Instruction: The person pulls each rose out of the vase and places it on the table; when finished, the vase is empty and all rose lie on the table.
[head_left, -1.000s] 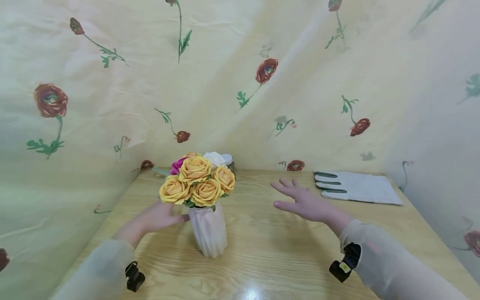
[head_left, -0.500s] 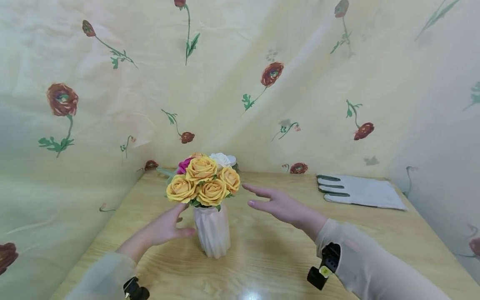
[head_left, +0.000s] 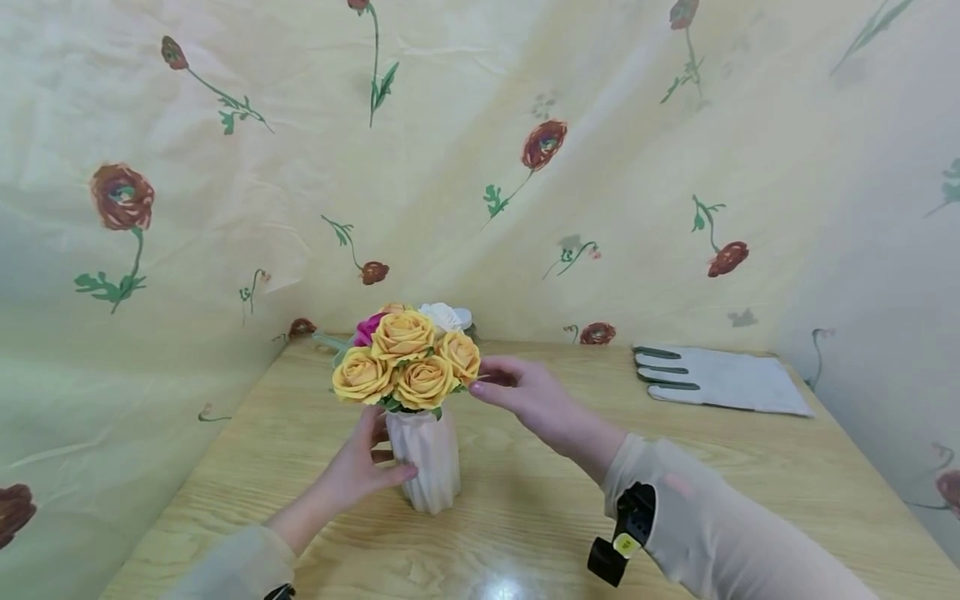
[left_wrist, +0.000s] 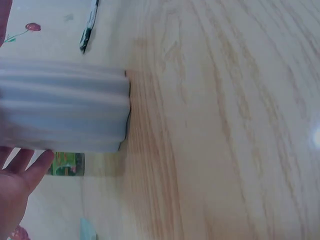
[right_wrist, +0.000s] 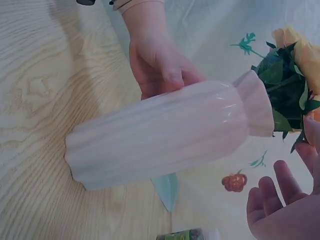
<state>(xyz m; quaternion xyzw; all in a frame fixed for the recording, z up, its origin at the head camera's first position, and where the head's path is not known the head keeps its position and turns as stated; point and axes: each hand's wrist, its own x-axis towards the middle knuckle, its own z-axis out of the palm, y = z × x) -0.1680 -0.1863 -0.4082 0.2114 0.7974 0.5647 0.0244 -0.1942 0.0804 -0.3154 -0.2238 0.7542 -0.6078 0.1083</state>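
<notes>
A white ribbed vase (head_left: 427,467) stands on the wooden table, holding yellow roses (head_left: 405,336), a magenta rose (head_left: 367,330) and a white rose (head_left: 441,316). My left hand (head_left: 358,467) grips the vase from its left side, thumb on the front and fingers partly hidden behind it. At the bouquet's right edge is my right hand (head_left: 536,398), its thumb and index finger beside the rightmost yellow rose. In the right wrist view its other fingers are loosely bent, and green leaves (right_wrist: 282,82) show at the vase's mouth. Whether the right fingertips touch a petal I cannot tell.
A white glove (head_left: 723,381) with dark-edged fingers lies at the back right of the table (head_left: 540,533). Behind the vase stands a small jar with a green label (left_wrist: 69,164). A pale teal pointed thing (right_wrist: 167,189) lies near it. Flower-printed cloth (head_left: 450,167) hangs behind.
My right hand has moved left from over the table to the bouquet's right edge. My left hand has come in against the vase, its thumb now on the front.
</notes>
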